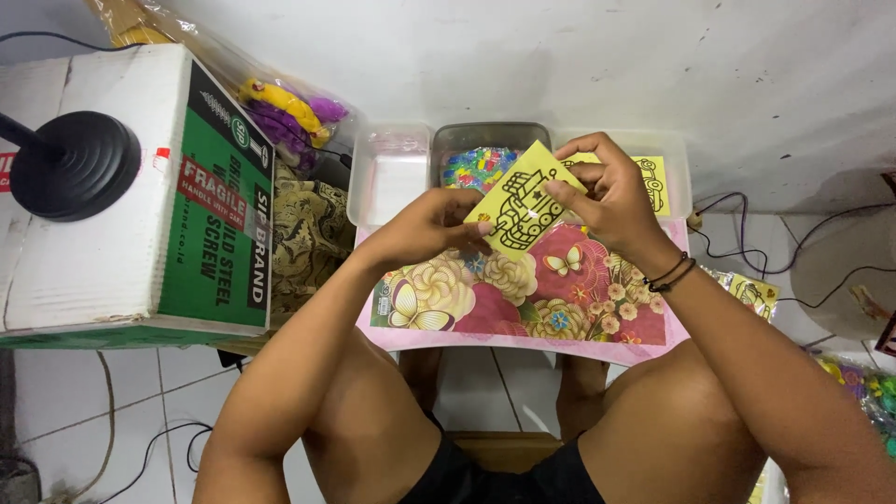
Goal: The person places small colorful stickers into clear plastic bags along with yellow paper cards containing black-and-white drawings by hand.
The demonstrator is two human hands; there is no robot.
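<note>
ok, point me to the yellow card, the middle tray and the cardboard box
yellow card point(523, 201), head view, on its printed black line drawing
middle tray point(490, 133), head view, on its far rim
cardboard box point(89, 252), head view, on its white top face

Thin matt yellow paper card point(523, 207) with black line print, glossy flowered plastic mat point(485, 303), clear smooth plastic tubs point(387, 177) at twelve o'clock, matt cardboard box point(112, 252) at nine o'clock, crinkly clear plastic bag point(280, 103)
</note>
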